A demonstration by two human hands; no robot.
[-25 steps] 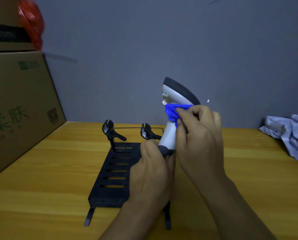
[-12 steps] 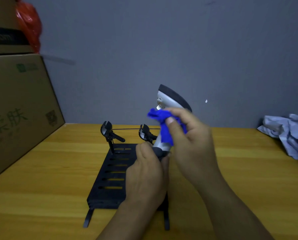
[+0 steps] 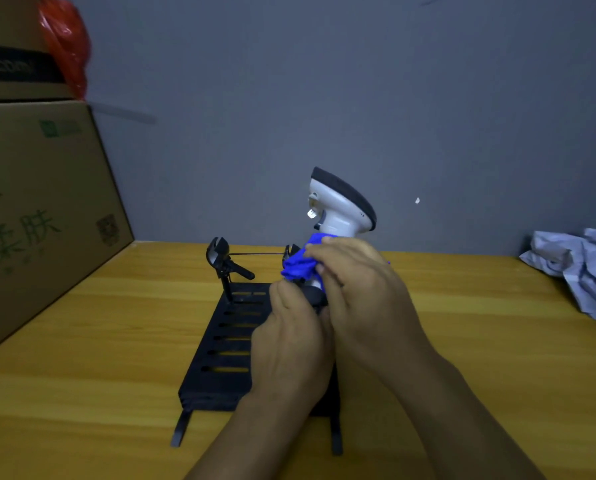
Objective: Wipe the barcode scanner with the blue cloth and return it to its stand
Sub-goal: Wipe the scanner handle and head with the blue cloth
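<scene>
Fingers (image 3: 338, 248) round blue cloth (image 3: 298, 266) and scanner (image 3: 341, 211); wooden table (image 3: 469, 323), grey wall (image 3: 358, 98)

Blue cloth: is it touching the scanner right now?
Touching. The head view shows the right hand wrapping the bunched blue cloth against the scanner just below its white head, with no gap.

1. The barcode scanner (image 3: 338, 209) is white with a dark cap on its head and a dark handle base. It stands upright above the far right part of the stand (image 3: 227, 341), its head facing left.
2. The blue cloth (image 3: 298, 266) is bunched against the scanner's neck, just under the head, above the stand's far right clip.
3. The stand is a black slotted plate lying flat, with two clips at its far edge.
</scene>
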